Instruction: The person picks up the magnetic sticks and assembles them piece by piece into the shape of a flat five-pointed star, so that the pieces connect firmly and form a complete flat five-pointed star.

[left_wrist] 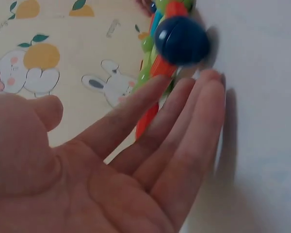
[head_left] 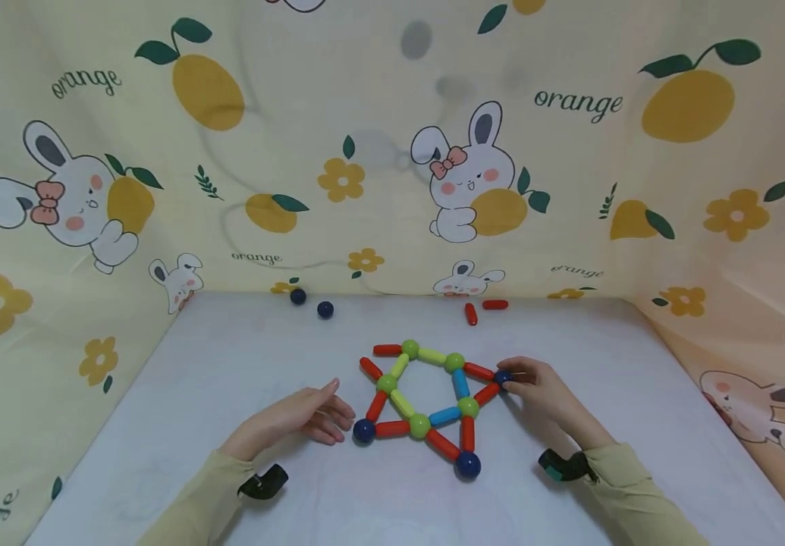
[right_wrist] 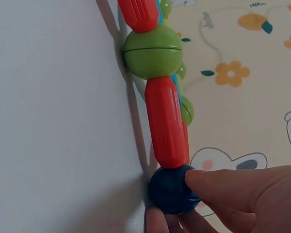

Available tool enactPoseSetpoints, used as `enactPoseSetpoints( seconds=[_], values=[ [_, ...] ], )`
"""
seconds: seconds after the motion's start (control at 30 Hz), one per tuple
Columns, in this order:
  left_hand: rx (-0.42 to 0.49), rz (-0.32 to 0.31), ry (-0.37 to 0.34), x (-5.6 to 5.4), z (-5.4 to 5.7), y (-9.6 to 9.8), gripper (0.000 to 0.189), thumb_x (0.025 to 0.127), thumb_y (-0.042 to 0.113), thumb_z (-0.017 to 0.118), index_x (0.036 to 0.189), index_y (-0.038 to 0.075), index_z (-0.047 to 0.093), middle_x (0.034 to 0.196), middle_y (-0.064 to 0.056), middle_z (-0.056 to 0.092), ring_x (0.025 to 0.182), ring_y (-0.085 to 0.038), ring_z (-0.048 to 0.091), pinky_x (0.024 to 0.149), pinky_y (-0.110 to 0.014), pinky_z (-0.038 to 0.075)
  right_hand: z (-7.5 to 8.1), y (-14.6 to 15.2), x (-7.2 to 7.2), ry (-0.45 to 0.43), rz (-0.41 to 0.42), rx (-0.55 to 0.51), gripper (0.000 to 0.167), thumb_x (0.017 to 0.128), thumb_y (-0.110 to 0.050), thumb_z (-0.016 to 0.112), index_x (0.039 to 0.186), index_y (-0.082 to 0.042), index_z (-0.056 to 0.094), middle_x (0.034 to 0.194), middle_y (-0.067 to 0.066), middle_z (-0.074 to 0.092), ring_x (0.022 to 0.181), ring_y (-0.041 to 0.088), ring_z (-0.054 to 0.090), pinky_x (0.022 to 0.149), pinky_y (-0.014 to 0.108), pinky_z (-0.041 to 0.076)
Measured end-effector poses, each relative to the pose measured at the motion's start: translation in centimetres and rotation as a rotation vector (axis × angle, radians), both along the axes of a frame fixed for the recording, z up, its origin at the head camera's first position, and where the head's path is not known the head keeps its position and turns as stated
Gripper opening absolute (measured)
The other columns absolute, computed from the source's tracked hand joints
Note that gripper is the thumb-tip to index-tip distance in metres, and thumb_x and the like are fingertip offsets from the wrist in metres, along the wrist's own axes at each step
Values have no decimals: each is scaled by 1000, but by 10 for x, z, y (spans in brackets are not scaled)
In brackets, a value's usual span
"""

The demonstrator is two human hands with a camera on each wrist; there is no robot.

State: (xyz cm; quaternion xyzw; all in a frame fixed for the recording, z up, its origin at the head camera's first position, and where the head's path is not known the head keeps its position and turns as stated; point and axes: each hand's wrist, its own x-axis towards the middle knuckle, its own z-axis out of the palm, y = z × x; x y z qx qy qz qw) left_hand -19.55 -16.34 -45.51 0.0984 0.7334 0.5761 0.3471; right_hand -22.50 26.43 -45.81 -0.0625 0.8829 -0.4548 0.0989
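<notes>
A flat frame of colored rods and balls lies mid-table, with green balls point(head_left: 419, 425) joined by yellow-green rods point(head_left: 402, 403) and blue rods point(head_left: 444, 416). Red rods point(head_left: 443, 444) form outer triangles that end in dark blue balls point(head_left: 468, 465). My right hand point(head_left: 542, 390) pinches the dark blue ball point(right_wrist: 173, 190) at the right corner between thumb and fingers; two red rods meet at it. My left hand point(head_left: 296, 417) is held beside the left corner's dark blue ball point(left_wrist: 182, 41), fingers extended and palm bare. Two red rods point(head_left: 369, 368) stick out at the upper left, their outer ends free.
Two loose dark blue balls point(head_left: 325, 309) lie at the back left of the white table point(head_left: 228, 341). Two loose red rods point(head_left: 495, 305) are at the back right. A printed cloth point(head_left: 337, 152) hangs behind and along the sides.
</notes>
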Motion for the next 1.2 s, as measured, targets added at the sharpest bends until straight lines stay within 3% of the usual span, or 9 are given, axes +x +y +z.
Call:
enactPoseSetpoints(
  seconds=[0.13, 0.23, 0.33, 0.43, 0.53, 0.7, 0.83, 1.0, 1.2],
  values=[
    [19, 66, 92, -22, 1, -5, 69, 97, 56, 38, 125, -5, 57, 112, -19, 64, 96, -30, 65, 83, -37, 54, -2, 2, -1, -3, 2, -14, 36, 93, -6, 60, 128, 1, 54, 126, 21, 55, 113, 37, 54, 96, 52, 43],
    [54, 201, 199, -44, -1, -9, 62, 99, 49, 42, 128, -5, 54, 118, -22, 61, 102, -31, 63, 88, -40, 52, -4, 3, -2, -6, 1, -18, 36, 93, -7, 60, 128, 1, 54, 126, 21, 54, 113, 37, 54, 97, 53, 43],
    [66, 356, 365, -67, -2, -13, 52, 101, 39, 46, 128, -5, 53, 123, -22, 58, 110, -32, 58, 94, -44, 48, -7, 4, -2, -16, -6, -29, 36, 93, -7, 60, 128, 0, 55, 126, 20, 54, 113, 37, 54, 97, 53, 43],
    [0, 452, 544, -89, -2, -15, 45, 101, 30, 50, 130, -4, 53, 128, -20, 56, 119, -33, 52, 100, -46, 42, -9, 3, -1, -19, -9, -39, 36, 93, -8, 61, 128, -2, 56, 126, 18, 55, 113, 36, 54, 98, 53, 42],
    [-104, 486, 639, -108, -2, -15, 43, 100, 27, 52, 132, -1, 52, 135, -17, 51, 128, -32, 42, 104, -47, 36, -9, 2, 0, -8, -2, -34, 36, 94, -10, 60, 128, -2, 56, 126, 18, 55, 114, 35, 53, 98, 53, 41],
    [-223, 498, 620, -132, -4, -8, 38, 101, 20, 47, 136, 3, 49, 145, -15, 40, 138, -33, 28, 110, -49, 27, -8, 3, 0, 10, -8, -27, 35, 94, -10, 60, 127, -1, 56, 126, 18, 55, 113, 36, 53, 99, 55, 40],
    [-305, 486, 604, -141, -12, -6, 38, 101, 12, 47, 137, 2, 47, 145, -17, 39, 137, -35, 29, 110, -48, 26, -14, 3, -1, 2, -2, -33, 35, 94, -11, 61, 127, -2, 56, 126, 17, 56, 113, 34, 54, 99, 53, 40],
    [-340, 470, 579, -140, -23, -3, 39, 96, 5, 54, 135, 2, 49, 141, -18, 43, 134, -33, 34, 110, -45, 29, -14, 3, -2, 13, 10, -41, 35, 94, -11, 60, 128, -1, 55, 126, 18, 55, 113, 35, 54, 99, 54, 40],
    [-390, 443, 577, -134, -26, 2, 39, 92, 7, 62, 130, 6, 56, 134, -17, 48, 127, -33, 41, 106, -46, 34, -10, 4, 0, 21, 6, -33, 36, 95, -12, 60, 128, 0, 54, 126, 20, 55, 114, 36, 54, 99, 55, 40]
  ],
)
